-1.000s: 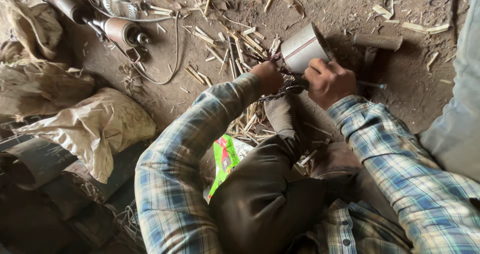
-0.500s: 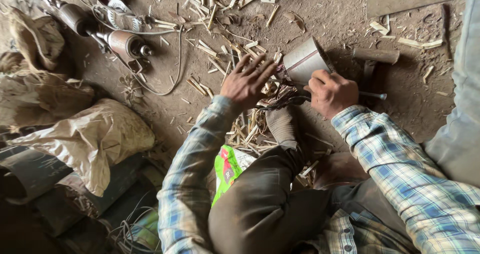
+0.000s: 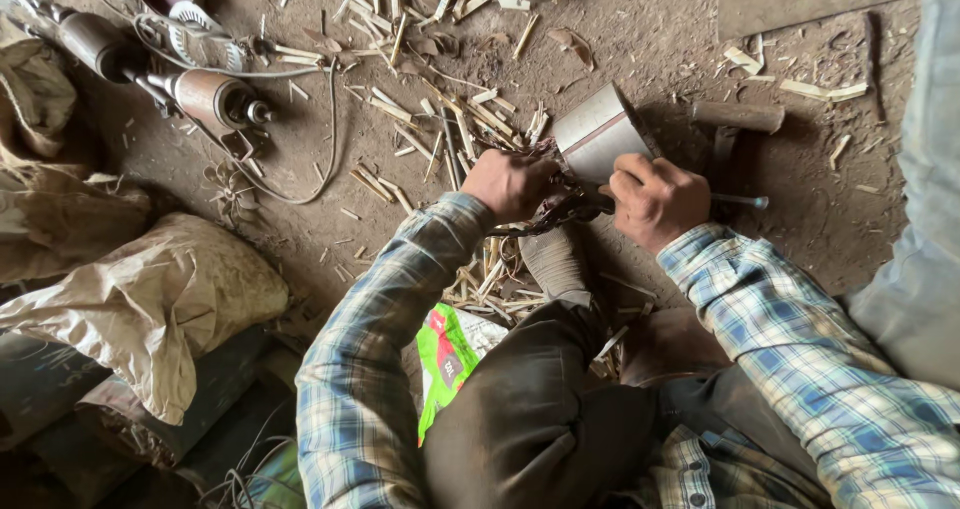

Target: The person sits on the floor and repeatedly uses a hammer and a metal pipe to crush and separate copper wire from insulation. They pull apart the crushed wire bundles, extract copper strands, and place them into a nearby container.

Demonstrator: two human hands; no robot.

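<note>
The metal cup (image 3: 598, 134) lies tilted on the dirt floor (image 3: 650, 29), just beyond both hands. The right hand (image 3: 655, 199) is fisted around a thin tool (image 3: 740, 201); the left hand (image 3: 512, 184) is clenched on dark tangled material (image 3: 560, 212).

At the centre of the frame, a tapered grey metal cup (image 3: 597, 134) lying on the dirt floor (image 3: 640, 29) is flanked by the left hand (image 3: 513, 183), closed over a dark tangled bundle (image 3: 556, 209), and the right hand (image 3: 655, 201), fisted around a thin rod (image 3: 742, 201). Pale wood splinters (image 3: 440, 119) are scattered above; crumpled tan sacks (image 3: 150, 299) are seen at the left.
</note>
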